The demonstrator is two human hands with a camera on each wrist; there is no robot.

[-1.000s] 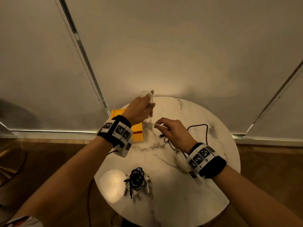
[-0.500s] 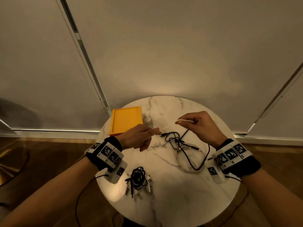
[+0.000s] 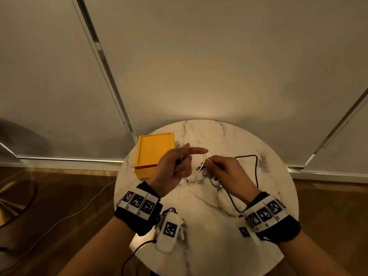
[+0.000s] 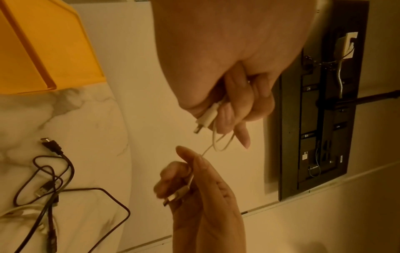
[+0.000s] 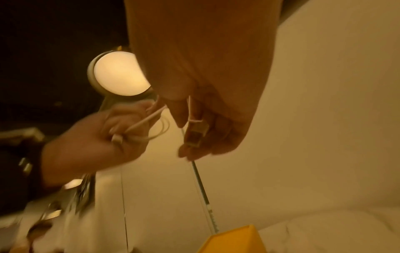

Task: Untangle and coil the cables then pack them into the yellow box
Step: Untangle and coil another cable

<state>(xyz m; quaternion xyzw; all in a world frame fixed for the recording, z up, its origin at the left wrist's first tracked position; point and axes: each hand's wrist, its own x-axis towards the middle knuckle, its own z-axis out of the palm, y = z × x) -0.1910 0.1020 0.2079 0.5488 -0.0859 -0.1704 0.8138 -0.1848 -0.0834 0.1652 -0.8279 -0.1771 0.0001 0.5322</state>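
Observation:
A thin white cable (image 3: 205, 158) runs between my two hands above the round marble table (image 3: 219, 246). My left hand (image 3: 175, 166) grips one white plug (image 4: 206, 118) and a few small loops of the cable, index finger stretched out. My right hand (image 3: 225, 172) pinches the other plug (image 5: 195, 135) close beside it. A loose black cable (image 3: 255, 170) lies tangled on the table under and right of my right hand, its plugs showing in the left wrist view (image 4: 52, 171). The yellow box (image 3: 155, 154) stands open and empty at the table's back left.
Another pale cable loop (image 3: 222, 204) lies on the table below my right hand. A coiled cable bundle (image 3: 182, 223) sits at the front left, mostly hidden by my left wrist. A lit round lamp (image 5: 121, 75) and a dark wall panel (image 4: 314, 102) stand beyond.
My hands have come together: the right hand moved left toward the left hand, the stretched white cable went slack into a loop, and my left hand rose with its index finger out.

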